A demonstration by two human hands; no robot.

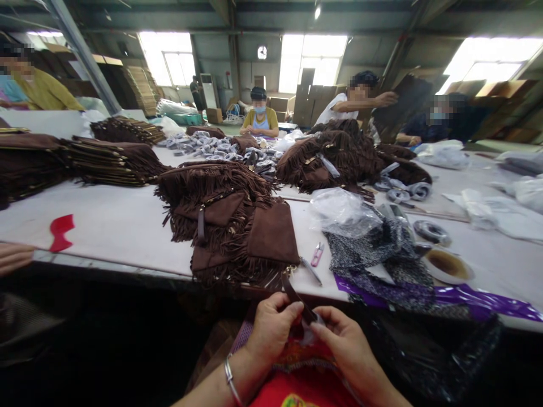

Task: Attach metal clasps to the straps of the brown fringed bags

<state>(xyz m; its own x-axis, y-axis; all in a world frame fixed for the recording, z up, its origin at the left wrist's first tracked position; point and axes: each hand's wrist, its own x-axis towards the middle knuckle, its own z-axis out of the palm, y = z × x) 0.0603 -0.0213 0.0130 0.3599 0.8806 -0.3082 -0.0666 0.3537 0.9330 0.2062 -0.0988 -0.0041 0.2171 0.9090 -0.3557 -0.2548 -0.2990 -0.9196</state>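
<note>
Close to my lap, at the table's front edge, a dark brown strap (292,289) runs from a small metal clasp down between my hands. My left hand (275,319) pinches the strap between thumb and fingers. On its lower end, where some thin whitish wrapping (311,333) shows, my right hand (337,333) is closed too. Just beyond lies a pile of brown fringed suede bags (216,215), with a flat brown pouch (274,232) on top beside the clasp. Pink thread snips (317,254) and a grey pen-like tool (311,272) lie to the right of the pouch.
Stacked brown bags (114,161) stand at the left, near a red piece (62,232). Rolled grey-wrapped straps (212,144) and a bigger fringed heap (331,158) lie farther back. Plastic bags (343,212), speckled cloth (373,249) and a tape roll (447,265) are right. Several people sit around.
</note>
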